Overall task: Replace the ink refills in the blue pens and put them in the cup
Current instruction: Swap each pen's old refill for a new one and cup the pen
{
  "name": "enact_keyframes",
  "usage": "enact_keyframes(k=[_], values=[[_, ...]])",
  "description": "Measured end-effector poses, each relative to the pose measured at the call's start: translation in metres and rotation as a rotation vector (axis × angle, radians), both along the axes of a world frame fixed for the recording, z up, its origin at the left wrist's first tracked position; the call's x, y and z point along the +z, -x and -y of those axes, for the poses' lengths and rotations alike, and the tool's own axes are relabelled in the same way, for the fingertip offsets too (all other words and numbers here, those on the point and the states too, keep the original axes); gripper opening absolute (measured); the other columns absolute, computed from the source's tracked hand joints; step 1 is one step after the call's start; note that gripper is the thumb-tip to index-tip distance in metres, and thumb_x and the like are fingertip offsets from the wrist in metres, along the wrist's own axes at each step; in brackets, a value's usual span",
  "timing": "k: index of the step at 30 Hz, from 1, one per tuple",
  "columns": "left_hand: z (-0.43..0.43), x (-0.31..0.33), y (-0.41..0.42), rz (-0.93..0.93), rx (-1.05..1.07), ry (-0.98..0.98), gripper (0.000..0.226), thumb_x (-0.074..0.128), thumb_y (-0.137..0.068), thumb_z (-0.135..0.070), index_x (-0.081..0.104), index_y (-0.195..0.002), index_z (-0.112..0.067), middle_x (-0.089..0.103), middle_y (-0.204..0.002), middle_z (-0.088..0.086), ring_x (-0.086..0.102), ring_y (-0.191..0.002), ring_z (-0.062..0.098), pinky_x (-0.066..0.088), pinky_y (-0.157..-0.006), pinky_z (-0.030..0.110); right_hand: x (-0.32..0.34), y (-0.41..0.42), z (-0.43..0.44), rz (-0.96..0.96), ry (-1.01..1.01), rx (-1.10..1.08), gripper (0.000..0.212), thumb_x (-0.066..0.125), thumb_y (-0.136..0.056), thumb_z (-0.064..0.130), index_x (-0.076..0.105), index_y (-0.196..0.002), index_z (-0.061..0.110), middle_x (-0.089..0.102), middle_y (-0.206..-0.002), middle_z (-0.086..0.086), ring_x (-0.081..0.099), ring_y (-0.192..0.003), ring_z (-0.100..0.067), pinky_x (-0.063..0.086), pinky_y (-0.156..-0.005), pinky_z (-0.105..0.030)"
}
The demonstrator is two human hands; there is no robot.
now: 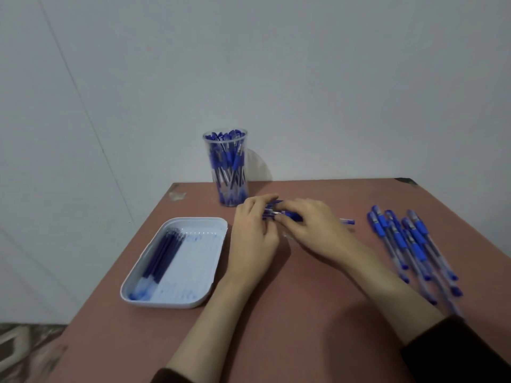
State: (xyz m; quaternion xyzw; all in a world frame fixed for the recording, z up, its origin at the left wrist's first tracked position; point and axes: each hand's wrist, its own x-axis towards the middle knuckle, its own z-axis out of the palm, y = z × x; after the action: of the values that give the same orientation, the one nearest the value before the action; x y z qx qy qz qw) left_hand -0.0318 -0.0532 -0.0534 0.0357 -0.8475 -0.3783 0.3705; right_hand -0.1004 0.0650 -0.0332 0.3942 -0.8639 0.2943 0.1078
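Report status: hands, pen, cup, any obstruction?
Left hand and right hand both gripping a pen, mid-table. Cup behind them, packed with pens. Refills in tray left, loose pens right; path to cup open.

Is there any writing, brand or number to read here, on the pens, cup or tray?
None can be read. Any print on the loose pens, the held pen, the cup or the tray is too small or blurred to make out.
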Motion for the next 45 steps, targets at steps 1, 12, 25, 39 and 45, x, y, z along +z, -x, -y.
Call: enact_keyframes(k=[1,12,25,39,45], values=[[-0.001,0.000,0.000,-0.001,-0.015,-0.011,0.043,0.048,-0.077,-0.008,0.062,-0.116,-0.016,0.061,-0.111,-0.004,0.052,-0.102,0.011,0.041,-0.090,0.020,-0.002,0.001,-0.003,0.002,0.016,-0.009,0.022,0.055,-0.092,0.037,0.067,-0.108,0.031,0.067,-0.090,0.007,0.060,-0.087,-0.015,0.047,-0.079,-0.038],[-0.002,0.002,0.000,-0.030,-0.067,-0.080,0.028,0.057,-0.086,0.002,0.072,-0.105,-0.013,0.065,-0.099,-0.003,0.057,-0.086,-0.011,0.041,-0.074,0.003,0.000,-0.002,-0.013,-0.108,0.010,-0.101,0.027,0.049,-0.092,0.051,0.067,-0.109,0.040,0.073,-0.097,0.011,0.065,-0.093,-0.016,0.049,-0.076,-0.036],[0.003,0.005,-0.002,0.148,-0.113,-0.138,0.014,0.067,-0.085,-0.012,0.075,-0.095,-0.018,0.070,-0.085,-0.011,0.062,-0.074,-0.005,0.044,-0.070,0.006,0.007,0.013,-0.038,-0.008,-0.064,-0.277,0.019,0.053,-0.084,0.018,0.053,-0.097,0.031,0.066,-0.078,0.001,0.059,-0.078,-0.025,0.037,-0.063,-0.034],[0.001,0.012,-0.010,0.577,-0.421,0.013,0.017,0.077,-0.073,-0.043,0.077,-0.087,-0.033,0.072,-0.082,-0.013,0.063,-0.079,0.000,0.051,-0.080,0.029,0.010,0.006,-0.034,0.129,0.207,-0.158,0.011,0.066,-0.087,0.029,0.071,-0.097,0.028,0.065,-0.072,0.010,0.055,-0.062,-0.003,0.037,-0.055,-0.008],[0.000,0.014,-0.006,0.241,-0.338,-0.506,0.023,0.063,-0.090,-0.020,0.068,-0.112,-0.016,0.072,-0.095,-0.006,0.065,-0.082,-0.004,0.047,-0.068,0.010,0.018,-0.001,-0.028,0.704,0.505,-0.020,0.015,0.058,-0.093,0.021,0.073,-0.093,0.017,0.054,-0.066,-0.005,0.040,-0.054,-0.012,0.030,-0.052,-0.025]])
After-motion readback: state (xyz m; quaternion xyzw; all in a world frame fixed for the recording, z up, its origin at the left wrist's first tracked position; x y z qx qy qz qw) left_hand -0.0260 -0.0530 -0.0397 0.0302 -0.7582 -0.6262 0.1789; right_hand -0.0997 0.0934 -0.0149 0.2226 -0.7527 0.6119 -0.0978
